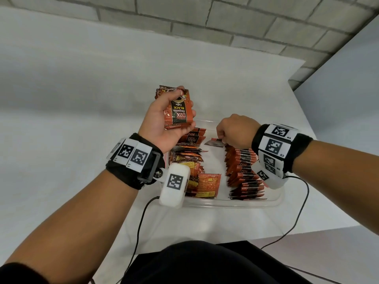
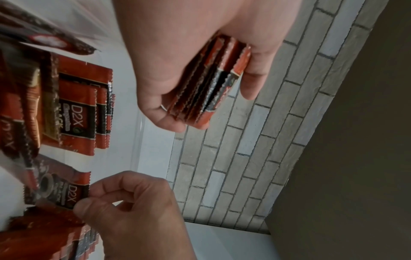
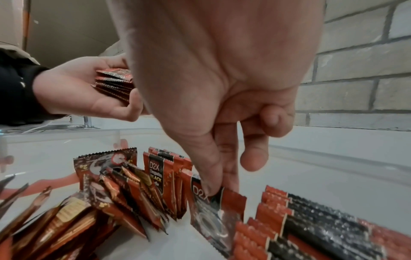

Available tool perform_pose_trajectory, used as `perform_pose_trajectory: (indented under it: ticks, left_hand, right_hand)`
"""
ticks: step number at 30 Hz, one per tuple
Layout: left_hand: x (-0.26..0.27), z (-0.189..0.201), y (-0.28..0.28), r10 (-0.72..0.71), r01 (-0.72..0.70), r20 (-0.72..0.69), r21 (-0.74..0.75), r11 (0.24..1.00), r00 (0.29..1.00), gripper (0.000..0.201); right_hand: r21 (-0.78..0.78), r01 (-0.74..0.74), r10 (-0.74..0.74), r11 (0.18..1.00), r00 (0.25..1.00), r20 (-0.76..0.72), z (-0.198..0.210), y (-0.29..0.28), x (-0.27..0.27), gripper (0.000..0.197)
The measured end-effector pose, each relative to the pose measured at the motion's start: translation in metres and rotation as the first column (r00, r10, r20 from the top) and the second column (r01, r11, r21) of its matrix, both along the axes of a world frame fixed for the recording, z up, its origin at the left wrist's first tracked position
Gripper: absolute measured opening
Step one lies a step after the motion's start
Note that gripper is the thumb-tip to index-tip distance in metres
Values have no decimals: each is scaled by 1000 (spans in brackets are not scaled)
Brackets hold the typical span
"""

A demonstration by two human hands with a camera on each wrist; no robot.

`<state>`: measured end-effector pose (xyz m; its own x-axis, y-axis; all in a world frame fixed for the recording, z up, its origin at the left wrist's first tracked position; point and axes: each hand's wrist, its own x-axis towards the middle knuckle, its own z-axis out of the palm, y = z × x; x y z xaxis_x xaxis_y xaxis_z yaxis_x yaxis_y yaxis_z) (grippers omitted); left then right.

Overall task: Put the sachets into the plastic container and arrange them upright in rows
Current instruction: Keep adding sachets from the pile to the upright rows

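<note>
White surface (image 1: 61,99) carries the clear plastic container (image 1: 274,201); an upright row of sachets (image 1: 244,173) stands on its right side, a loose pile (image 1: 190,160) on its left. Left wrist view: left hand (image 2: 177,58), fingers curled, grips a stack of sachets (image 2: 211,84). Right wrist view: right hand (image 3: 222,70) pinches a single sachet (image 3: 213,211) between thumb and forefinger, just beside the row.

Sachet stack (image 1: 178,111) in left hand (image 1: 164,121), above plastic container (image 1: 274,198)
</note>
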<state>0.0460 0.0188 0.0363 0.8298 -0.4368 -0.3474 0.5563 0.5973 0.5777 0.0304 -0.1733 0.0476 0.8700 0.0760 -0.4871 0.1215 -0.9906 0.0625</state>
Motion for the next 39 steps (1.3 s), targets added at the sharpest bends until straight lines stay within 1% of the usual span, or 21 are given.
perform_pose_trajectory:
  ticks: [4,6,8,12,14,15,17,18,24,28,31,33,35,36,39]
  left_hand:
    - [2,-1,-1,0,0,-2,2,1000,1000,19]
    - [3,-1,-1,-3,3,-5,1,1000,1000,19]
    - [4,-1,-1,-10,10,0,-1,1000,1000,20]
    - [5,-3,-1,-18,18,-2,-4,1000,1000,25]
    - [5,-3,-2,-20,20,-4,-5,1000,1000,24]
    - [5,-3,-2,-21,21,-5,-5,1000,1000,24]
    - [6,-3,-2,-23,22,-5,-8,1000,1000,25]
    - [6,-3,-1,-22,22,-5,-9,1000,1000,25]
    - [6,-5,0,-21,21,-4,-13,1000,1000,23]
    - [6,-5,1,-21,21,-3,-4,1000,1000,25]
    - [6,-5,2,-16,16,-6,5,1000,1000,26]
    - [6,-5,2,-15,15,-8,4,1000,1000,27]
    - [6,-4,1,-15,16,-13,8,1000,1000,26]
    - [6,-5,1,-15,15,-18,16,1000,1000,24]
    - [5,-5,-2,-6,7,-26,49,999,1000,14]
  right_hand:
    - [-1,-7,7,1000,1000,-8,-1,0,2,20]
    - [-28,-21,20,999,1000,-11,-1,0,3,19]
    - [-86,-59,59,995,998,5,-1,1,3,19]
    - [-212,-118,139,970,986,87,-1,5,1,15]
    - [-269,-125,158,955,982,107,1,6,0,8]
    - [-293,-131,171,947,978,116,2,8,0,12]
    - [-343,-157,213,926,968,132,4,11,-1,32]
    - [-352,-161,222,922,965,140,6,12,-1,35]
    - [-381,-107,182,918,969,165,10,14,0,35]
    - [-390,-77,156,918,972,176,9,12,1,35]
    - [-395,-66,146,916,973,178,7,11,0,30]
    - [-388,-66,147,919,972,182,8,10,0,22]
    - [-359,-60,136,931,972,190,10,9,1,14]
    - [-337,-48,121,940,973,198,13,8,1,14]
    - [-231,8,50,973,969,241,22,2,1,25]
